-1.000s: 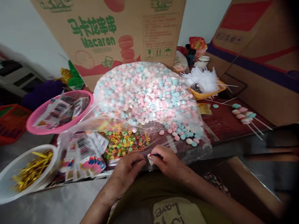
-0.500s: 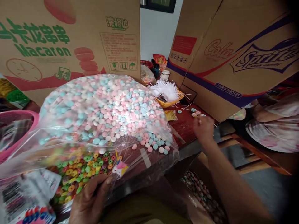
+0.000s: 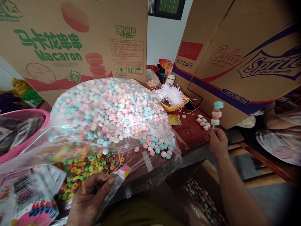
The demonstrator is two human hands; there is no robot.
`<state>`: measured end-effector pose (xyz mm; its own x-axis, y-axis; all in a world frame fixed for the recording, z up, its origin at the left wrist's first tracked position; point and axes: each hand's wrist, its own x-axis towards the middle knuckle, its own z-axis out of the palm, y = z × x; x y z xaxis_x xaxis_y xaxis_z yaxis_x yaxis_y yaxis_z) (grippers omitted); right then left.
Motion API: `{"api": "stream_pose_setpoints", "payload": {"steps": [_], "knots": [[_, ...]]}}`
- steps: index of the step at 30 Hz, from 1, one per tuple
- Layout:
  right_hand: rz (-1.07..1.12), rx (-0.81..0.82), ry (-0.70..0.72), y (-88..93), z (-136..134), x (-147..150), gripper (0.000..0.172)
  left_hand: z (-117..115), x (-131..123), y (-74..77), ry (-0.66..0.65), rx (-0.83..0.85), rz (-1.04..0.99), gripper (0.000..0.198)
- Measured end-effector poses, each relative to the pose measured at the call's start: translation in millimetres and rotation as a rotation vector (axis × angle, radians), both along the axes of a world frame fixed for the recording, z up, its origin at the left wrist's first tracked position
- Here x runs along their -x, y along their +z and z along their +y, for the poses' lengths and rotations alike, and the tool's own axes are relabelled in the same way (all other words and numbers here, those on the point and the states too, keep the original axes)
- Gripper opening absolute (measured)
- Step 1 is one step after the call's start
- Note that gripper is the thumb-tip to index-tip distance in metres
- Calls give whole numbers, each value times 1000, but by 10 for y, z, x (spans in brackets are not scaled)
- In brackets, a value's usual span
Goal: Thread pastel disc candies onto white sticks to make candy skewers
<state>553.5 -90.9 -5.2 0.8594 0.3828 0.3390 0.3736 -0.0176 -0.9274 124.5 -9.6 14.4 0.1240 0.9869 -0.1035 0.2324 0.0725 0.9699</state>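
Observation:
In my right hand (image 3: 218, 142), closed round its stick, a candy skewer (image 3: 216, 114) stands upright with pink, white and blue discs. Beyond it, more candy skewers (image 3: 203, 122) lie on the red table (image 3: 191, 133). My left hand (image 3: 90, 194) pinches a clear plastic bag (image 3: 123, 171) with a white, pink and yellow printed corner. A thin yellow strip shows at its top. Behind that hand is a pile of colourful candy rings (image 3: 94, 166), and past it a big clear sack holds pastel candy discs (image 3: 113, 110), several spilling at its mouth.
A yellow basket (image 3: 175, 107) of white sticks stands near the back. Cardboard boxes (image 3: 98, 47) rise behind. At left are a pink basket (image 3: 45, 121) and printed wrappers (image 3: 35, 201). Below the table edge, an open carton (image 3: 207, 175) holds finished skewers. Another person's arm (image 3: 279, 116) shows at right.
My right hand has lifted a candy skewer off the table and turned it upright, nearer me. My left hand keeps its pinch on the bag. The view has shifted slightly.

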Motion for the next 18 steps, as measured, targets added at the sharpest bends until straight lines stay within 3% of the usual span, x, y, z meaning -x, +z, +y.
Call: {"api": "stream_pose_setpoints", "payload": {"steps": [5,8,13,16,18], "knots": [[395,-70,426,-11,234,1460,23,-24,-181,-23,-185,-73,19,34],[566,-79,657,-6,414,2075,24,-40,-128,24,-188,-126,92,31],[946,-277,1033,-5,542,2433,25,-50,81,114,-213,-208,239,26],[938,-233,1172,2,537,2546,38,-35,118,134,-246,-242,260,26],[903,-124,1185,26,521,2625,38,-25,103,139,-261,-254,254,25]]}}
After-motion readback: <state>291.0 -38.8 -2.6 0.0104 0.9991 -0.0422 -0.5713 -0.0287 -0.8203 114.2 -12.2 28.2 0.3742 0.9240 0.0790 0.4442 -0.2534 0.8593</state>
